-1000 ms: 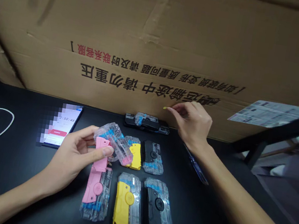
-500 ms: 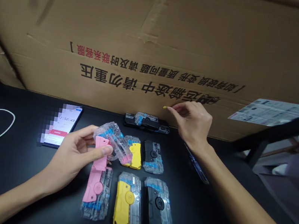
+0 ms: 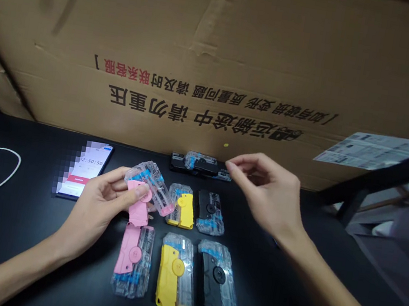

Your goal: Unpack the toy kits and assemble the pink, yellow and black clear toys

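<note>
My left hand (image 3: pixel 105 204) is closed around a pink-and-clear folding toy gun (image 3: pixel 136 212), its thumb pressed on the pink grip and the clear barrel part angled to the right. My right hand (image 3: pixel 270 189) is raised near the cardboard, thumb and forefinger brought together, with nothing visible in them. Just beyond its fingertips, a small yellow dot (image 3: pixel 226 145) shows on the cardboard. Below the held toy lies another pink toy gun (image 3: pixel 133 260). Beside it are two yellow toy guns (image 3: pixel 171 277) and two black toy guns (image 3: pixel 221 280), all folded.
Behind the black table (image 3: pixel 66 265) stands a large cardboard box (image 3: pixel 223 37). More black-and-clear toy guns (image 3: pixel 202 164) are stacked at its foot. A phone (image 3: pixel 88 165) lies at left, near a white cable (image 3: pixel 3 149). A black metal bar (image 3: pixel 400 168) crosses at right.
My right hand has drawn away from the yellow dot, down and to the right, leaving the dot on the cardboard. My left hand has shifted slightly left with the pink toy gun.
</note>
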`<state>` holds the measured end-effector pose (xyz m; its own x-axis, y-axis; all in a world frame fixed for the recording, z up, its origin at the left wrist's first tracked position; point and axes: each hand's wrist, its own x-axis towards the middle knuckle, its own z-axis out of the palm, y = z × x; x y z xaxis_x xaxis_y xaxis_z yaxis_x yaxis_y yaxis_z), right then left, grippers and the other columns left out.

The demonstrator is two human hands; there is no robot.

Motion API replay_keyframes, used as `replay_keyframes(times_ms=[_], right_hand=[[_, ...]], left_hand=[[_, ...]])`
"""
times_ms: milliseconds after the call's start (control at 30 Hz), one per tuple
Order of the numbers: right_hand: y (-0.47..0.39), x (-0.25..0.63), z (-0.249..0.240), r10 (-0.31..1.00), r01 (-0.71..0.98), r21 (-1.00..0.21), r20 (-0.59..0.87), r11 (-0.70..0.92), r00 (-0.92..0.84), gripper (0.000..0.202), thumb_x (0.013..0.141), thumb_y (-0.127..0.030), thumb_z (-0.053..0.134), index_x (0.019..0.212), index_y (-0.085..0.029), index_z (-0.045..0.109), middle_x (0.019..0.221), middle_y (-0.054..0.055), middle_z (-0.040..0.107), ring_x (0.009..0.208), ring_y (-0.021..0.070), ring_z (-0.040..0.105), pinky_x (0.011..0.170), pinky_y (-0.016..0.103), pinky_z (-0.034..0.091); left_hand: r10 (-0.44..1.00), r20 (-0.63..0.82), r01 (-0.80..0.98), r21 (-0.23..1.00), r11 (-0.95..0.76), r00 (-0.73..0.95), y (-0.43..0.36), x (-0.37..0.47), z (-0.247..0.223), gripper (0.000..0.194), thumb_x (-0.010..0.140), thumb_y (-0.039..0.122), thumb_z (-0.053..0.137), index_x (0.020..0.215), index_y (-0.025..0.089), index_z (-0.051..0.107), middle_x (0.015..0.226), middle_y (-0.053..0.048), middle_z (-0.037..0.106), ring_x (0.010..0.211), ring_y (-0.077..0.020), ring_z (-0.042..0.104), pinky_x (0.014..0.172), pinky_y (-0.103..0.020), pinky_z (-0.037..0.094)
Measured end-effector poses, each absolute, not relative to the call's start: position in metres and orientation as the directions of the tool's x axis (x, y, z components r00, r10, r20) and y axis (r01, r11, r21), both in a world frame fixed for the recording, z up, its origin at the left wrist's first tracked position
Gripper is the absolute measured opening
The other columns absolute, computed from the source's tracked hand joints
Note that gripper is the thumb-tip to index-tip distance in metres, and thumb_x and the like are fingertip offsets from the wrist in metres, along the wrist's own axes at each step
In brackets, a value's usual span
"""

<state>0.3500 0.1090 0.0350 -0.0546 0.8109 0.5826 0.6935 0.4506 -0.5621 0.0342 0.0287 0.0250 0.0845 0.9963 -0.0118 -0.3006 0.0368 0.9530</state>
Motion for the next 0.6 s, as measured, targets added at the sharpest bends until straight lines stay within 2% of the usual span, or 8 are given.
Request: replay_keyframes(times_ms=[167,267,367,467,600], right_hand=[[0.045,0.311,0.04,0.846,0.558,-0.652,0.493,0.513,-0.202,0.007,0.106,-0.032,0.079,0.113,-0.03,0.08,0.085,0.0,0.076,0.066,0.0187,0.068,0.055,0.033,0.051],[0.024,0.288,0.039,0.832,0.488,-0.678,0.492,0.55,-0.255,0.015,0.108,-0.028,0.076,0.123,-0.032,0.076,0.096,0.002,0.077,0.073,0.0207,0.071,0.057,0.035,0.055],[0.018,0.273,0.037,0.81,0.476,-0.662,0.536,0.579,-0.239,0.025,0.108,-0.029,0.077,0.131,-0.034,0.073,0.105,0.005,0.076,0.081,0.0238,0.072,0.058,0.038,0.056],[0.018,0.269,0.034,0.857,0.463,-0.726,0.479,0.509,-0.192,0.036,0.107,-0.032,0.079,0.141,-0.034,0.069,0.118,0.006,0.076,0.085,0.0231,0.072,0.058,0.036,0.055],[0.018,0.272,0.032,0.926,0.343,-0.872,0.264,0.349,-0.269,0.031,0.11,-0.041,0.076,0.14,-0.035,0.072,0.107,0.002,0.08,0.085,0.0216,0.075,0.065,0.034,0.058]], left_hand=[[0.989,-0.058,-0.333,0.938,0.1,0.135,0.027,0.034,0.021,0.029,0.098,0.039,0.093,0.12,0.021,0.087,0.108,-0.007,0.091,0.089,-0.0176,0.086,0.087,-0.024,0.07],[0.984,-0.074,-0.353,0.927,0.127,0.161,0.026,0.035,0.02,0.031,0.098,0.038,0.093,0.123,0.022,0.087,0.114,-0.008,0.091,0.093,-0.0193,0.087,0.088,-0.026,0.071],[0.982,-0.075,-0.368,0.92,0.135,0.174,0.025,0.036,0.02,0.032,0.098,0.034,0.093,0.127,0.023,0.084,0.119,-0.008,0.091,0.096,-0.0192,0.087,0.088,-0.025,0.07],[0.976,-0.065,-0.378,0.915,0.142,0.209,0.023,0.036,0.02,0.032,0.1,0.034,0.091,0.129,0.024,0.081,0.12,-0.008,0.09,0.099,-0.0207,0.088,0.093,-0.028,0.07],[0.973,-0.038,-0.378,0.917,0.125,0.229,0.021,0.039,0.021,0.036,0.1,0.034,0.09,0.132,0.023,0.08,0.121,-0.011,0.09,0.103,-0.0243,0.088,0.096,-0.033,0.07]])
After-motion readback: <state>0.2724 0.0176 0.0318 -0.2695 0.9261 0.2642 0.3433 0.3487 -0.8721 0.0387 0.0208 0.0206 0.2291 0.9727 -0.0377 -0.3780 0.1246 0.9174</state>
